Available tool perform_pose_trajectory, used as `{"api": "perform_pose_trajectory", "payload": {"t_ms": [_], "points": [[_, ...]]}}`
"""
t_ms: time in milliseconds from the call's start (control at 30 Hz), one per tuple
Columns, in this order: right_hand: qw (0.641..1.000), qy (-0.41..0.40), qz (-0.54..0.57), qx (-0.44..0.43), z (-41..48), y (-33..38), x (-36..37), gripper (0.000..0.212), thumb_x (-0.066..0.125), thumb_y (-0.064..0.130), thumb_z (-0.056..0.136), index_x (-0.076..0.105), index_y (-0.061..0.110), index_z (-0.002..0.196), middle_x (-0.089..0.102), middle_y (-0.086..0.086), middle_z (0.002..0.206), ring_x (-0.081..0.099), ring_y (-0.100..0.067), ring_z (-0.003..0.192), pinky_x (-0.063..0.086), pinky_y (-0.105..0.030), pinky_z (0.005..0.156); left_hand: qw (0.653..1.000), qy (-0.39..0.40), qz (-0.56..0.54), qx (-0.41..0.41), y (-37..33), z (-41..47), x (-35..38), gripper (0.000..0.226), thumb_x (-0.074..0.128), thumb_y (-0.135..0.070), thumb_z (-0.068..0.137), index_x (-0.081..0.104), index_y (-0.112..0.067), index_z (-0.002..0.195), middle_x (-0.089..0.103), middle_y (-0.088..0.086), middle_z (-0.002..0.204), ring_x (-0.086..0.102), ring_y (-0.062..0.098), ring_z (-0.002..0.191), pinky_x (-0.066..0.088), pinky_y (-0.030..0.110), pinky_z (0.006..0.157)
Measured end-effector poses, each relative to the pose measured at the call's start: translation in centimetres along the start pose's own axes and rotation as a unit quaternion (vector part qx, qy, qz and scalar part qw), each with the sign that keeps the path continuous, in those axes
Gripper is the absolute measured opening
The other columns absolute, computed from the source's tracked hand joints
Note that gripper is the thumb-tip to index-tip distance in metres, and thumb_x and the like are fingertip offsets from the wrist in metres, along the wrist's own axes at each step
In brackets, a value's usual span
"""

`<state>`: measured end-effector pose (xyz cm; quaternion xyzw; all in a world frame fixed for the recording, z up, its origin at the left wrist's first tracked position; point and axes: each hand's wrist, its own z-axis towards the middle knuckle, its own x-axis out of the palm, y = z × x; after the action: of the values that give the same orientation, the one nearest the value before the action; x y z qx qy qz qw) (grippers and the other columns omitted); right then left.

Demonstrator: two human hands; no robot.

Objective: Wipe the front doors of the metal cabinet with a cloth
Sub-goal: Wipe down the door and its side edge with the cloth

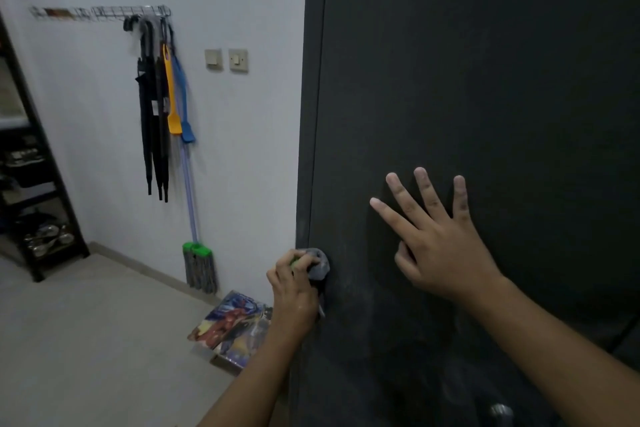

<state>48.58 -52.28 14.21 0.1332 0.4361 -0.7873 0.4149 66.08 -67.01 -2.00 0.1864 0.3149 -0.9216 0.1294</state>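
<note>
Left fingers [287, 265]: curled round a bunched grey cloth [320, 266], pressing it against the cabinet door [485, 62] near its left edge.
Left hand [294, 288]: low on the door.
Right fingers [427, 191]: straight and spread, flat on the dark panel, grasping nothing.
Right hand [443, 246]: right of the cloth and a little higher.
Beyond (along the white wall [86, 149]): a green-headed mop [200, 267], dark umbrellas [152, 114], two switches [238, 60].

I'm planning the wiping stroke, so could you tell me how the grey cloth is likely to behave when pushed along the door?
The cloth looks soft and floppy: it sits bunched into a wad in the left hand. Probably light: curled fingers alone hold it. Against the cabinet door it would likely squash.
</note>
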Motion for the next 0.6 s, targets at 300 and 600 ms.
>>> {"api": "perform_pose_trajectory", "payload": {"t_ms": [300, 600], "points": [[1.000, 0.000, 0.018, 0.006, -0.1, 0.7, 0.5, 0.079, 0.043, 0.038, 0.081, 0.027, 0.026, 0.157, 0.005, -0.005, 0.168, 0.002, -0.030, 0.155, -0.002, -0.063, 0.120, 0.963, -0.174, -0.137, -0.150, -3.4, 6.6, -1.1, 0.028, 0.061, -0.002, 0.090, 0.053, -0.011, 0.116, 0.051, 0.006, 0.117, 0.039, 0.014, 0.108, 0.029, 0.017, 0.094], [1.000, 0.005, 0.026, 0.004, -0.3, 0.8, 0.5, 0.081, 0.045, 0.035, 0.080, 0.025, 0.024, 0.158, 0.006, -0.003, 0.168, 0.001, -0.026, 0.155, -0.002, -0.060, 0.121, 0.981, -0.184, -0.030, -0.058, -2.8, 5.2, 0.2, 0.027, 0.054, -0.010, 0.094, 0.042, -0.016, 0.118, 0.054, 0.021, 0.113, 0.042, 0.025, 0.099, 0.024, 0.022, 0.093]]}}
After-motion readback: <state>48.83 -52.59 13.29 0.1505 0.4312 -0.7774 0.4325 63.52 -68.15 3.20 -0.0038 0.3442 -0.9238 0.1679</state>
